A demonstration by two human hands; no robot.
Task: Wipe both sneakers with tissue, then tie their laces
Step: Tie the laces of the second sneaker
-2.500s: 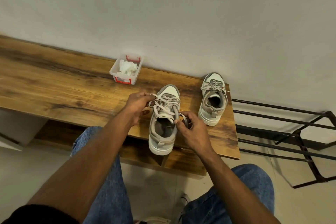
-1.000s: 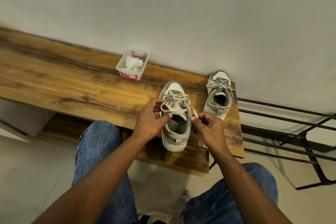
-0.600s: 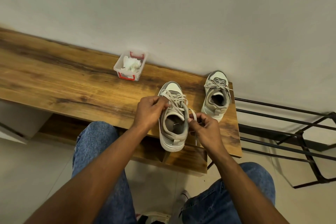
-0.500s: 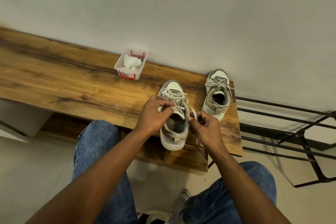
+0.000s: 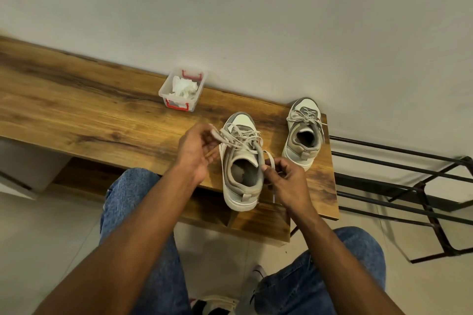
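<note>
Grey sneaker [image 5: 240,174] | L hand [image 5: 197,151] + R hand [image 5: 286,181] pinching laces [image 5: 238,138]

Dim, warm, even indoor light casts soft shadows under the grey-and-white sneakers [image 5: 240,161] on the brown wooden table [image 5: 89,115], whose straight edges bow with wide-angle distortion.
</note>
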